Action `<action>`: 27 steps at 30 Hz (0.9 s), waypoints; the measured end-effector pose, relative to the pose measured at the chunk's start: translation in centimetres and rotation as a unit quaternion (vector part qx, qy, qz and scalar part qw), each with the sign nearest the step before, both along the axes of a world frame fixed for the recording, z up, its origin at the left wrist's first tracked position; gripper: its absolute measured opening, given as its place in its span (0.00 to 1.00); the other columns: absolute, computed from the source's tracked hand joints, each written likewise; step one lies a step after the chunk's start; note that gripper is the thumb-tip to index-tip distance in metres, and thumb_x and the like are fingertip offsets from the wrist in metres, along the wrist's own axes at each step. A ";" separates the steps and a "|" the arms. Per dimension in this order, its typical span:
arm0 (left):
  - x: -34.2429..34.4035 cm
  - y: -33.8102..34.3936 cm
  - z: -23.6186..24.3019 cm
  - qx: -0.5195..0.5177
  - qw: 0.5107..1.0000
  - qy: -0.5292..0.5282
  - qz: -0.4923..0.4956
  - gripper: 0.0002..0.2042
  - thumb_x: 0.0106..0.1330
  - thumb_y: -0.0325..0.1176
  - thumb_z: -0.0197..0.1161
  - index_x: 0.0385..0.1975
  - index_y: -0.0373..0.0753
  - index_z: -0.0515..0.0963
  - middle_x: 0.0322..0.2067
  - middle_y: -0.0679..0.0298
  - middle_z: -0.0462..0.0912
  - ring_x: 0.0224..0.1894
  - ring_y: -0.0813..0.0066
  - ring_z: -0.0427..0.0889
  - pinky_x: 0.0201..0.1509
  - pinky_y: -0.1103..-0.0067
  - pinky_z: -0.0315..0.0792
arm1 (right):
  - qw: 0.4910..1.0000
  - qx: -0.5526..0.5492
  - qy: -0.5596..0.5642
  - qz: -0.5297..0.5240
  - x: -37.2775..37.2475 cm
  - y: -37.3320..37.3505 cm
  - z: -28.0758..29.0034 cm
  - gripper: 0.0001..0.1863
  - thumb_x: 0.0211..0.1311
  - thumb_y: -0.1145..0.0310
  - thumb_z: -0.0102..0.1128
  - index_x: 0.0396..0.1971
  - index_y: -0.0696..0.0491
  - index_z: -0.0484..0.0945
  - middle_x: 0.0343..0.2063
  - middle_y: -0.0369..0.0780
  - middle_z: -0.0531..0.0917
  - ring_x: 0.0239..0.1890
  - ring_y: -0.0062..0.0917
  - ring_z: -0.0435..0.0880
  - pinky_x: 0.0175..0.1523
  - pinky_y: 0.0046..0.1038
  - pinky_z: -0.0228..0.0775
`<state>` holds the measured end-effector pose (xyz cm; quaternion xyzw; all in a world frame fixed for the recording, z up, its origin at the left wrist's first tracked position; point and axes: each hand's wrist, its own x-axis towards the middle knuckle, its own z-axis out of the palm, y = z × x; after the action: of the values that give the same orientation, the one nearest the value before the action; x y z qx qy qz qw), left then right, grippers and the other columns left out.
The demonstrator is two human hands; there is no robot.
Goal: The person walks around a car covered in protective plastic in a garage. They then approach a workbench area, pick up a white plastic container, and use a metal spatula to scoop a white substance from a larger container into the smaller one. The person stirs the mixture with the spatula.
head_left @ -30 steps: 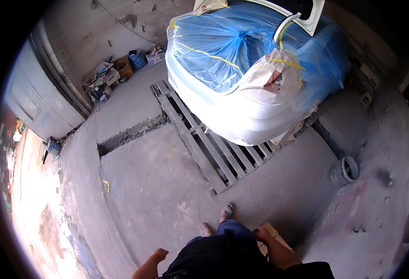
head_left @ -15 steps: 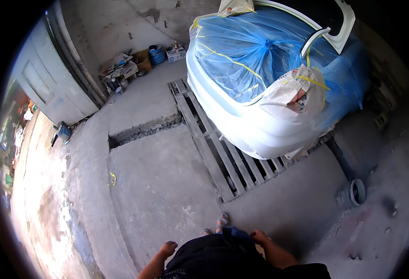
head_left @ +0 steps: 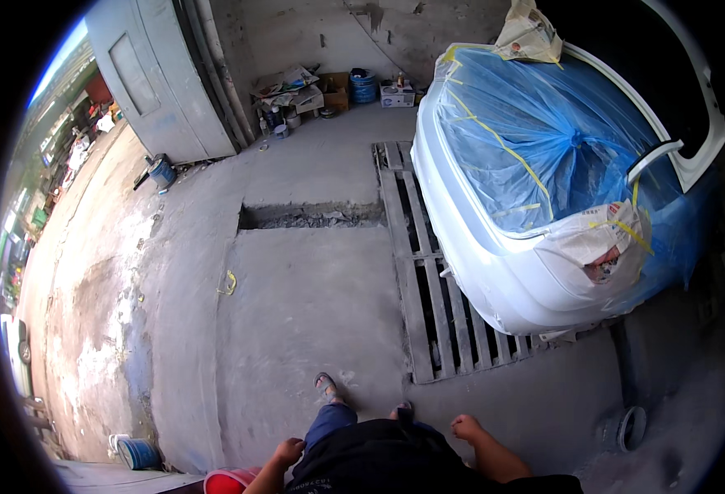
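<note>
My left hand hangs beside my left thigh, its fingers curled in, with nothing seen in it. On the other side my right hand is held a little out from my body, fingers also curled and no object showing. Neither hand touches anything. Ahead to the right is a white car body, partly wrapped in blue plastic sheeting with yellow tape. Newspaper covers the corner closest to me. A white door frame stands out at the far right.
A slatted floor grate over a gap runs along the car. Left of it lies a rubble-filled pit. A grey bucket, a blue pail and a red bucket stand nearby. Boxes line the back wall; a grey door stands left.
My view has turned left, so the car and grate sit further right. My left foot has stepped forward. The blue pail and red bucket have come into view at lower left.
</note>
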<state>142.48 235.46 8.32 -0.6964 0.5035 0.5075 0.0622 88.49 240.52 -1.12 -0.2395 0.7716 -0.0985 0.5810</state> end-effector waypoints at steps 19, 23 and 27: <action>22.9 -12.5 -4.7 0.156 0.955 0.079 0.239 0.16 0.61 0.36 0.56 0.45 0.35 0.79 0.44 0.55 0.82 0.47 0.63 0.80 0.53 0.71 0.71 | 0.992 -0.069 0.004 0.102 15.6 -25.2 6.6 0.12 0.60 0.63 0.57 0.34 0.57 0.79 0.25 0.39 0.81 0.21 0.23 0.77 0.27 0.28 0.71; 20.2 -22.3 -3.0 0.123 0.953 0.112 0.254 0.16 0.61 0.36 0.56 0.45 0.35 0.79 0.44 0.56 0.82 0.46 0.63 0.80 0.53 0.71 0.71 | 0.977 -0.052 -0.032 0.205 17.3 -28.0 9.5 0.13 0.60 0.62 0.55 0.36 0.56 0.80 0.30 0.39 0.83 0.28 0.24 0.82 0.32 0.26 0.74; 17.2 -30.1 -1.7 0.110 0.951 0.144 0.251 0.16 0.62 0.36 0.55 0.45 0.35 0.79 0.44 0.56 0.82 0.46 0.63 0.80 0.53 0.71 0.71 | 0.955 0.069 -0.064 0.281 17.8 -32.9 14.2 0.13 0.60 0.63 0.53 0.30 0.57 0.81 0.26 0.40 0.83 0.29 0.26 0.83 0.35 0.29 0.75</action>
<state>159.66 205.31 6.65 -0.7083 0.2576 0.6541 -0.0643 106.31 207.64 13.12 -0.3991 0.6394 0.1077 0.6483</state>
